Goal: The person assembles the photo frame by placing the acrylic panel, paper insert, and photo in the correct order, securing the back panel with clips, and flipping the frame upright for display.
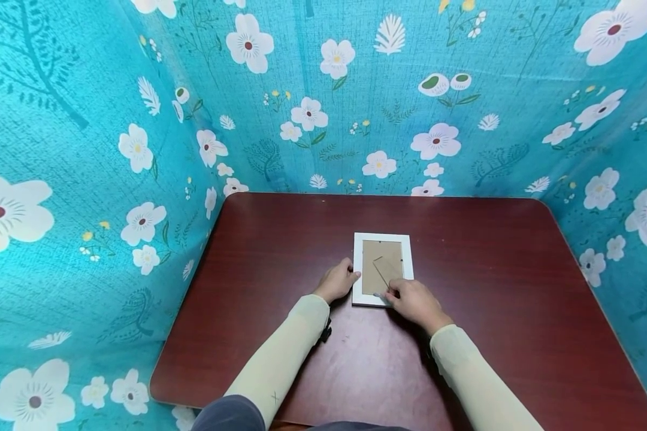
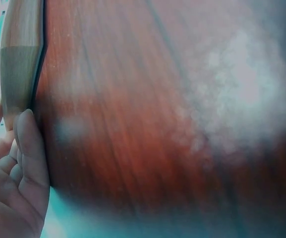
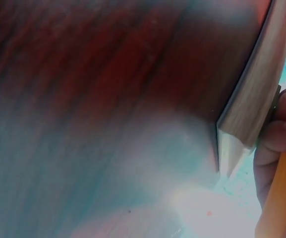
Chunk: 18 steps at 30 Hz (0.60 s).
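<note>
White frame [image 1: 371, 272] sits mid-view; our left hand [image 1: 336, 282] pinches its left edge, our right hand [image 1: 415, 301] curls round an orange handle [image 3: 280, 191].

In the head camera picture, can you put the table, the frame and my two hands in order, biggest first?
1. Table
2. Frame
3. Left hand and right hand: both look smaller than the frame, but too alike to rank.

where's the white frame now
In the head view, the frame lies on the table just right of the picture's centre, left hand at its left edge, right hand over its lower right corner.
</note>
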{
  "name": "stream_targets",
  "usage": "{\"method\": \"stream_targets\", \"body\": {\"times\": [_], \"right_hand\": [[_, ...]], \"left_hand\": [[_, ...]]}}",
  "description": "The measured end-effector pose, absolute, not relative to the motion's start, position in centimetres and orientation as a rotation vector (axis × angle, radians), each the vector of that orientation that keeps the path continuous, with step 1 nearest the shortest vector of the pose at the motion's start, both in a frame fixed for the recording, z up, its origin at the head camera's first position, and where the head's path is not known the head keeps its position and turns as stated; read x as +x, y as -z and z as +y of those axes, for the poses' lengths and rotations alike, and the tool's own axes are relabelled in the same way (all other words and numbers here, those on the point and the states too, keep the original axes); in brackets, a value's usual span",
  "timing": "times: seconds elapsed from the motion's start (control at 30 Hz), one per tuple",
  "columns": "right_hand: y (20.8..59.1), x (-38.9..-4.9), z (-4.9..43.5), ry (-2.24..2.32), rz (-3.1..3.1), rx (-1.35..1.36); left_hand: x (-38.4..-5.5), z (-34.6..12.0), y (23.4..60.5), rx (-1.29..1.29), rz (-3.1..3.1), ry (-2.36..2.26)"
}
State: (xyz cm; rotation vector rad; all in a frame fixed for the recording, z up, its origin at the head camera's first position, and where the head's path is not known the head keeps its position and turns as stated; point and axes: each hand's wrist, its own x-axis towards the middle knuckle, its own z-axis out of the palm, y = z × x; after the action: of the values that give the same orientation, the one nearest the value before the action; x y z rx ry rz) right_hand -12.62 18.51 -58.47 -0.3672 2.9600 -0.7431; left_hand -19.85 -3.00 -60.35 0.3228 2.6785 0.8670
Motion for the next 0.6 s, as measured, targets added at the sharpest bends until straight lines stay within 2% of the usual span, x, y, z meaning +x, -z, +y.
{"method": "stream_targets", "body": {"times": [0.6], "right_hand": [[58.31,-13.3,18.27,0.708,2.932,-0.337]], "left_hand": [[-20.16,-2.95,60.06,0.332,2.671,-0.822]]}}
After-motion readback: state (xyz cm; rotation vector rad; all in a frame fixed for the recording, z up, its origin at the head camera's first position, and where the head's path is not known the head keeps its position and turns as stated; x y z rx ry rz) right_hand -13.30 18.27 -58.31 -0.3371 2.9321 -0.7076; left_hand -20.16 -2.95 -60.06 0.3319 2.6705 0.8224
